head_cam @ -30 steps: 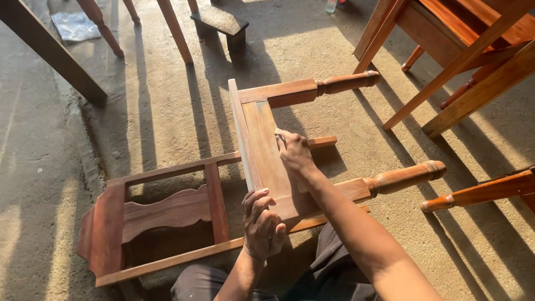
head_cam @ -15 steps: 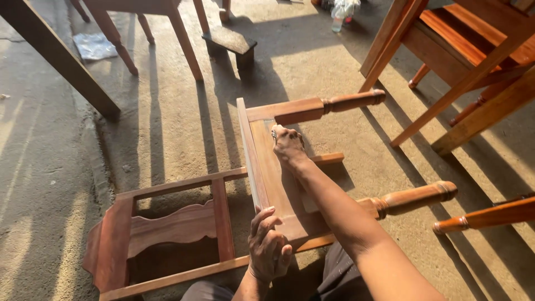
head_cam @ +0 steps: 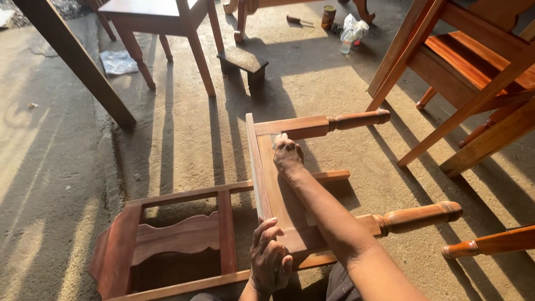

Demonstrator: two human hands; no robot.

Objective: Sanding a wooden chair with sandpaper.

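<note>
The wooden chair [head_cam: 223, 234] lies on its back on the concrete floor [head_cam: 67, 184], legs pointing right. The left hand [head_cam: 269, 257] closes around the seat frame's near edge; the right hand [head_cam: 288, 154] presses a small sanding pad flat against the seat rail [head_cam: 273, 184]. Uneven pressure could gouge the wood, or the frame could rock. Since the earlier frame, the right hand has slid farther along the rail.

**Surroundings on the concrete floor**

I list: a small dark wooden stool [head_cam: 243, 60] at top centre; a tin can [head_cam: 329, 17] and clear plastic bottle [head_cam: 348, 40] beyond it; a crumpled plastic sheet [head_cam: 118, 61] top left; finished reddish chairs [head_cam: 473, 61] standing right; a slanted wooden beam [head_cam: 78, 67] left.
</note>
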